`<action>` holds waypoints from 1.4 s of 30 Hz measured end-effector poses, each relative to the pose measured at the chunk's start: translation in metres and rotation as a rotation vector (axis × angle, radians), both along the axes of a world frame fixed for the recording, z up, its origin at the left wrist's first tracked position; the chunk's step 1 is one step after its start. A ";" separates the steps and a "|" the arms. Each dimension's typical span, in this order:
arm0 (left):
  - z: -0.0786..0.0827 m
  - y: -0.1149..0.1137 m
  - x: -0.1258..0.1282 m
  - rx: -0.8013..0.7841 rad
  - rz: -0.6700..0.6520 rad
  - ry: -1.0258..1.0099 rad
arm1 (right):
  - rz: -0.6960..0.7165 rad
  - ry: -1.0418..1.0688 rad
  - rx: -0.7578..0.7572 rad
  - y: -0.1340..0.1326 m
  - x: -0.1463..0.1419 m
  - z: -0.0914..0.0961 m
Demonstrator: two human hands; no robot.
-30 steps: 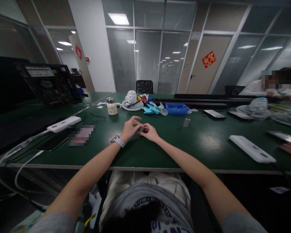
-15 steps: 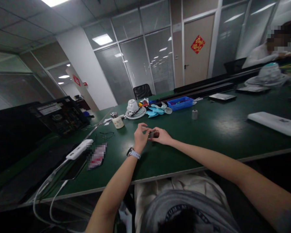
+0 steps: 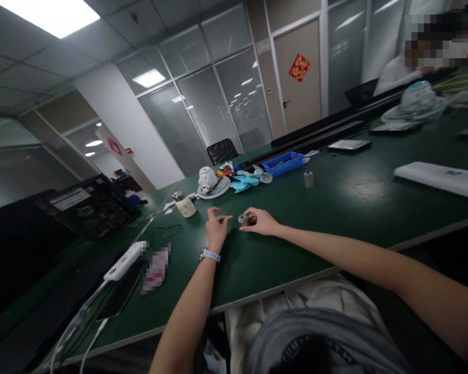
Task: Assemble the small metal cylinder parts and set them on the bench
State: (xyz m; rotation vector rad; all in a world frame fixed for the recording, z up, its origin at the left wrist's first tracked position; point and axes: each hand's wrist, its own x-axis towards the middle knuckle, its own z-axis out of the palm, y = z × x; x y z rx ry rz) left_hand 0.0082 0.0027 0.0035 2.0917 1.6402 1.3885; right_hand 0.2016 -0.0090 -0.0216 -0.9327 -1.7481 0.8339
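My right hand (image 3: 262, 222) grips a small metal cylinder (image 3: 242, 219) from its right side, thumb and fingers curved around it. Its round top faces up and to the left, and the rest is hidden by the fingers. Left of it, my left hand (image 3: 217, 228) is apart from the cylinder, with its fingers parted and no object visible in them. A wristwatch sits on the left wrist. Farther back on the green table (image 3: 249, 270), a similar metal cylinder (image 3: 308, 179) stands upright by itself.
Behind my hands lie a white fan part (image 3: 213, 188), light-blue fan blades (image 3: 245, 182) and a blue tray (image 3: 284, 165). A patterned cup (image 3: 186, 208) stands left of them. Power strips (image 3: 127, 261), cables and an opened computer (image 3: 89, 205) occupy the left; a long white object (image 3: 439, 178) lies right. Another person sits far right.
My left hand has come away from the cylinder toward the left. The right hand still holds the cylinder, and its top now shows. The view has tilted and shifted slightly.
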 end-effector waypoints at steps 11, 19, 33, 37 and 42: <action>-0.009 0.009 -0.004 -0.077 -0.113 0.147 | -0.028 0.012 -0.121 0.001 0.023 0.008; -0.012 0.011 -0.005 -0.084 -0.031 0.018 | -0.086 0.132 -0.324 0.000 0.020 0.015; -0.004 0.001 0.003 -0.139 0.000 -0.002 | -0.011 0.838 -1.038 -0.008 0.043 0.048; -0.003 0.000 0.003 -0.144 0.012 0.010 | -0.061 0.845 -1.034 -0.010 0.037 0.050; -0.004 0.001 0.002 -0.135 0.011 0.011 | -0.076 0.765 -1.030 -0.011 0.037 0.050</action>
